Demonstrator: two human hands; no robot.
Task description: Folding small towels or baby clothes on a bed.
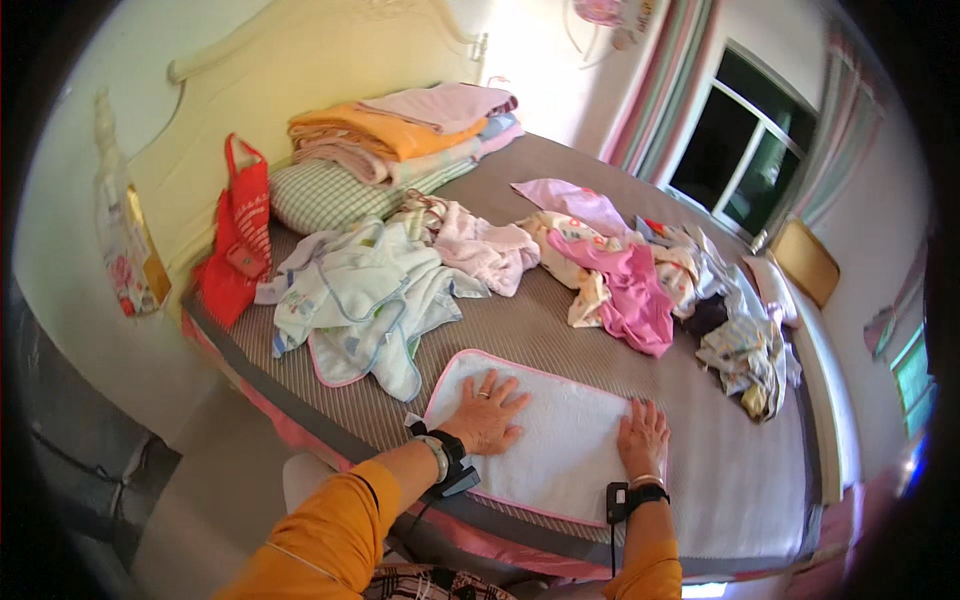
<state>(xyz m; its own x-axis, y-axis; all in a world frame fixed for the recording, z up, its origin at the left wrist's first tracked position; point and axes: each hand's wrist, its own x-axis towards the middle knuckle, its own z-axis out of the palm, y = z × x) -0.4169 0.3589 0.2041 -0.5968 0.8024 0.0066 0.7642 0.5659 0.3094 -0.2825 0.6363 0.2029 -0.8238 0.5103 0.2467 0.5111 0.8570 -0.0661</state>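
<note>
A white cloth pad with pink edging [559, 427] lies spread flat near the front edge of the bed. My left hand [489, 414] rests palm down on its left part, fingers spread, a ring on one finger. At the pad's right edge, my right hand [643, 439] lies flat with its fingers fairly straight. Neither hand grips anything. Just beyond my left hand is a loose heap of pale white and green cloths with blue and pink edging [367, 292].
A pink fleecy cloth [487, 247], a bright pink garment [637, 292] and a crumpled grey printed garment [750, 360] lie across the mattress [517, 330]. Folded blankets [405, 131] sit on a checked pillow [337, 199] by the headboard [322, 60]. A red bag [240, 232] stands at left.
</note>
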